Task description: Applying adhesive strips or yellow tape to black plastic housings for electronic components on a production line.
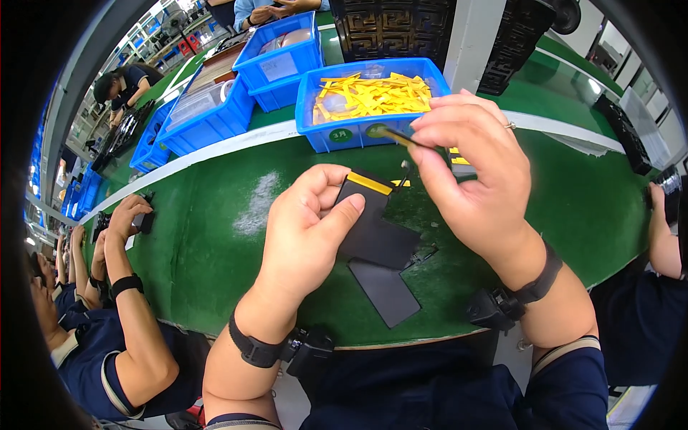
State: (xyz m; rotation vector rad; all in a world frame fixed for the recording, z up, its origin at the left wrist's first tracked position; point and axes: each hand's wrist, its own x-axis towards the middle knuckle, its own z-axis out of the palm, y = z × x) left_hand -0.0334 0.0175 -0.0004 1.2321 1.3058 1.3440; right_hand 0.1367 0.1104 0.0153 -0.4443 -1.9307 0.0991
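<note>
My left hand (304, 226) is closed on a flat black battery (380, 233), thumb on top, held tilted above the table. A yellow strip (370, 183) runs along the battery's upper edge. To its right, my right hand (476, 161) pinches a thin dark strip (396, 137) with a paler end, between thumb and fingertips. Below the held battery lies a second flat black piece (387, 292) on the green tabletop (208, 251). A small dark connector (428, 252) shows beside it. Between my hands a small yellow-and-black piece (401, 183) rests on the table.
A blue bin (326, 140) full of yellow strips (376, 94) stands just beyond my hands. More blue bins (208, 125) stand at the back left. White powder (258, 204) marks the table. Co-workers sit at left, a person's hand (127, 215) among them, and at right.
</note>
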